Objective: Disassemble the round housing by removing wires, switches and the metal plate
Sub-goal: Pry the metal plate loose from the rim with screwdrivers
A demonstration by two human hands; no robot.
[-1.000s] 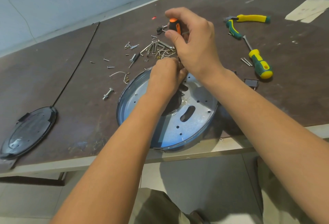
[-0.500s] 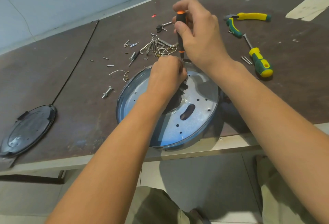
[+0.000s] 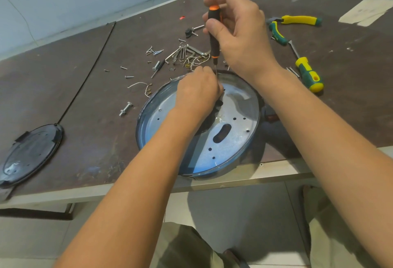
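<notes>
Over the round housing (image 3: 147, 131), right hand (image 3: 240, 33) is gripping an upright black-orange screwdriver (image 3: 213, 40); left hand (image 3: 197, 93) is curling at its tip, hold indiscernible.

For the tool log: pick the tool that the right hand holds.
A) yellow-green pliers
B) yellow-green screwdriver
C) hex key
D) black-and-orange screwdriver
D: the right hand grips the black-and-orange screwdriver upright, tip down at the far rim of the round housing.

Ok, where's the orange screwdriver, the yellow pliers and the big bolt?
Orange screwdriver (image 3: 213, 42): head view, on its black handle.
Yellow pliers (image 3: 298, 20): head view, on the upper yellow grip.
Big bolt (image 3: 126, 108): head view, on its shaft.
</notes>
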